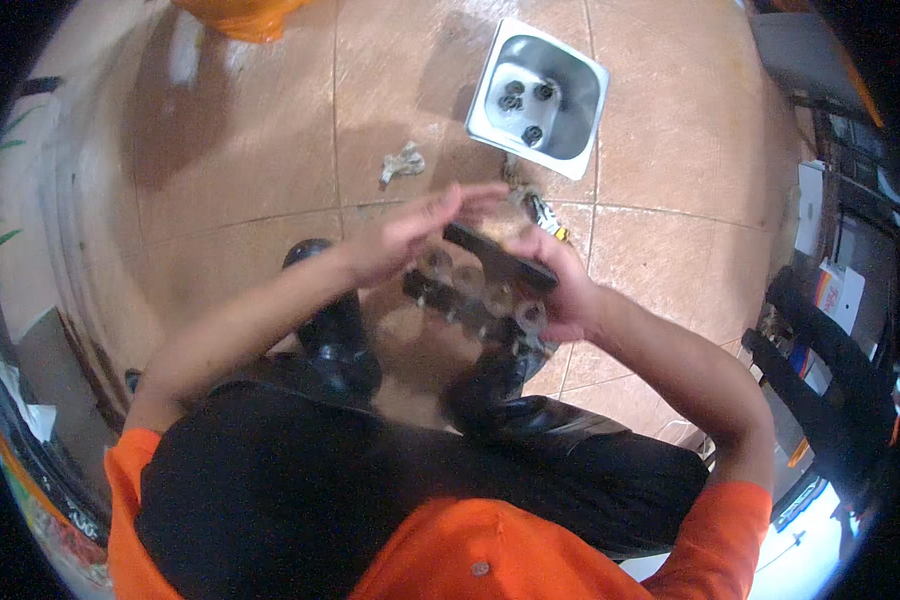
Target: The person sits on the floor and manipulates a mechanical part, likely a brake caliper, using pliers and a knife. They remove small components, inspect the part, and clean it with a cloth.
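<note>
My right hand (562,285) is closed around one end of a dark frame (500,255) with long black bars and a row of several clear, round, wheel-like pieces (498,298). Its exact kind is blurred. Held above the floor between my knees, the frame sits slightly tilted. At its far left end, my left hand (420,235) has its fingers stretched out and smeared by motion, and whether it touches the frame is unclear. Beyond my hands stands a square metal pan (527,158) holding several small, dark, round parts (533,133).
A crumpled whitish rag or paper (402,163) lies on the tiled floor (240,150) left of the pan. Near my right hand is a small white, black and yellow item (545,215). An orange object (245,15) lies at the far left. Dark leg-like shapes (820,350) extend at right.
</note>
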A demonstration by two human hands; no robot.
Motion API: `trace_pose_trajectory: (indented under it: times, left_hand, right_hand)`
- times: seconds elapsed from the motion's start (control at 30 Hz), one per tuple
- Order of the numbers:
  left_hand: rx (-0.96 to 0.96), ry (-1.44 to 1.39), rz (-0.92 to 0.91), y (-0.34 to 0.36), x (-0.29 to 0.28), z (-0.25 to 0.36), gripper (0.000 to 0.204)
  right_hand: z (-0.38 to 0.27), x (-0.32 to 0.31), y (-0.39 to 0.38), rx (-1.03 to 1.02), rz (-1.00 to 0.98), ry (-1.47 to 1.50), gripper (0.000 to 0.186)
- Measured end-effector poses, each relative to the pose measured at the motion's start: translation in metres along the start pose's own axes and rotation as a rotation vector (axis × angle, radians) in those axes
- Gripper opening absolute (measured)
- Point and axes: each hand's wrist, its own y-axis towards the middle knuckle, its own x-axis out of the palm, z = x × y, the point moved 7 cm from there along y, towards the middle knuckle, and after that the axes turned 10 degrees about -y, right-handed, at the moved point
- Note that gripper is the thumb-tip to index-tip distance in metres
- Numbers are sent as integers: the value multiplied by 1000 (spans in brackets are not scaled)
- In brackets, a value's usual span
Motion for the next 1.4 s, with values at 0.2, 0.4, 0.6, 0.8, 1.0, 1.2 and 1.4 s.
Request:
trace_pose_trajectory:
  times: [0.2,0.4,0.6,0.8,1.0,1.2,1.4]
  left_hand:
    - [-68,-44,151,-11,-46,16,66]
    - [-114,-263,390,-19,-71,-11,50]
    - [-173,-391,480,-30,-85,-26,47]
    - [-110,-650,446,-40,-96,-39,46]
    - [147,-761,594,-96,-153,-28,61]
    - [310,-795,390,-91,-131,29,77]
    - [361,-727,581,-86,-128,53,68]
  right_hand:
    - [-29,6,44,-21,-180,2,77]
    - [-28,4,69,-53,-233,44,78]
    - [-20,-1,86,-11,-224,176,76]
    - [-22,-5,75,47,81,211,53]
    - [-127,-26,4,-423,711,-1375,34]
    - [-224,-92,13,-808,1167,-1686,25]
    - [-227,-110,71,-871,1103,-1931,35]
